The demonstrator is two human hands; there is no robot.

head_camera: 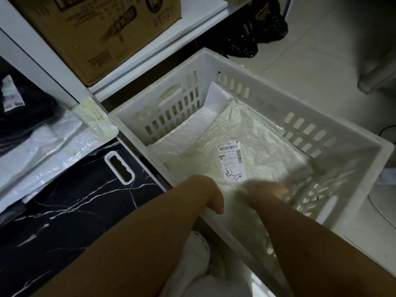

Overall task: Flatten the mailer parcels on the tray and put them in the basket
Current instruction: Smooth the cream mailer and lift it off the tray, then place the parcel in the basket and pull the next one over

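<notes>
Mailer parcels, pale crinkled plastic ones [242, 133], are lying flat inside the white slotted plastic basket [334, 133] at the centre of the frame, the top one showing a white shipping label [230, 159]. My left hand [211, 196] is hanging over the basket's near rim, fingers curling down on the rim, clasping nothing that I can see. My right hand [267, 189] is reaching into the basket at the parcel's near edge; it is blurring, so I cannot tell whether it is gripping. Left of the basket, the black marble-patterned tray with a white handle slot [85, 202] is filling the lower left, with more white and clear mailer bags [42, 151] lying across its upper part. A brown cardboard box [96, 33] is sitting on the white shelf [205, 9] at upper left.
</notes>
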